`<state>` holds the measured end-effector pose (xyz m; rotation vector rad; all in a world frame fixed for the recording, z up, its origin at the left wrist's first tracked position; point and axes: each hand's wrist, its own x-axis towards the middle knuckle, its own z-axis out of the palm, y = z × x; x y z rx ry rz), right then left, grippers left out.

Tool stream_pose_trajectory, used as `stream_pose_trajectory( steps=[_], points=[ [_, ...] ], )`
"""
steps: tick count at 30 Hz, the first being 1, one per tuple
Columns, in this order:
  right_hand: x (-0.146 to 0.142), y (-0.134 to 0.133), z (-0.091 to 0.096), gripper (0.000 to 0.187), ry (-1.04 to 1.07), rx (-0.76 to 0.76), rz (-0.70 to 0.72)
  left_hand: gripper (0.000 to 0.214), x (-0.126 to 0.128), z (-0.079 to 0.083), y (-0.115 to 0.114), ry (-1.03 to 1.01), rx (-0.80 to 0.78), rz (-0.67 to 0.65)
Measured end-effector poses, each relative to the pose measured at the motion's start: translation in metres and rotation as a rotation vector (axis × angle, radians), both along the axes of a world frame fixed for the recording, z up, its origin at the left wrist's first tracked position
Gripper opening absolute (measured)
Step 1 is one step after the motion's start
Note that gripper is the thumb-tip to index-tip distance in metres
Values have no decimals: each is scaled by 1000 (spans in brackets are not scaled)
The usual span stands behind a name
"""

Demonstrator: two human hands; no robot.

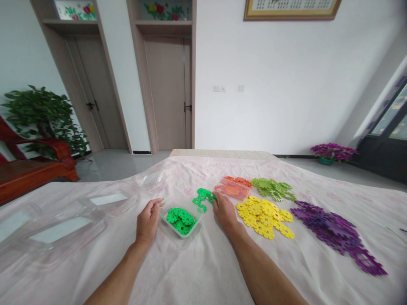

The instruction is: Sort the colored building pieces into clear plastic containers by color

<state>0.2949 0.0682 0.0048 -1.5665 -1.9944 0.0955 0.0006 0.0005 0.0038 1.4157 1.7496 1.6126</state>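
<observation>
Two unclear grips: left hand (149, 221) at clear tub (193, 229), right hand (224, 210) against half-hidden loose green discs (201, 196).

The right hand (224, 209) partly hides a green piece (210, 196).

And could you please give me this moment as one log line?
left hand: at tub | right hand: at loose green pieces beside tub | tub contents: stacked green pieces | nearby: yellow pile, purple pile
</observation>
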Motion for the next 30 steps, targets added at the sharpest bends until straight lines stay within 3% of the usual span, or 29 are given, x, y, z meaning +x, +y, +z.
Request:
stream_pose_trajectory(
  steps=[5,11,16,19,22,27,30],
  points=[
    [2,4,-5,35,79,6,22,38,1,1,0,-5,0,-4],
    [0,7,-10,33,333,160,68,39,2,2,-1,6,7,0],
    [-23,-9,16,31,564,285,208,38,0,1,0,23,22,-1],
    [-40,-25,35,34,594,198,372,38,-1,0,1,27,22,3],
    [-45,-31,40,42,592,81,487,39,-1,-1,1,34,25,-1],
    [-28,-18,15,42,307,59,192,39,-2,-3,2,16,29,-11],
    [-20,-12,0,49,93,11,117,39,-2,-4,3,8,22,-13]
  ],
)
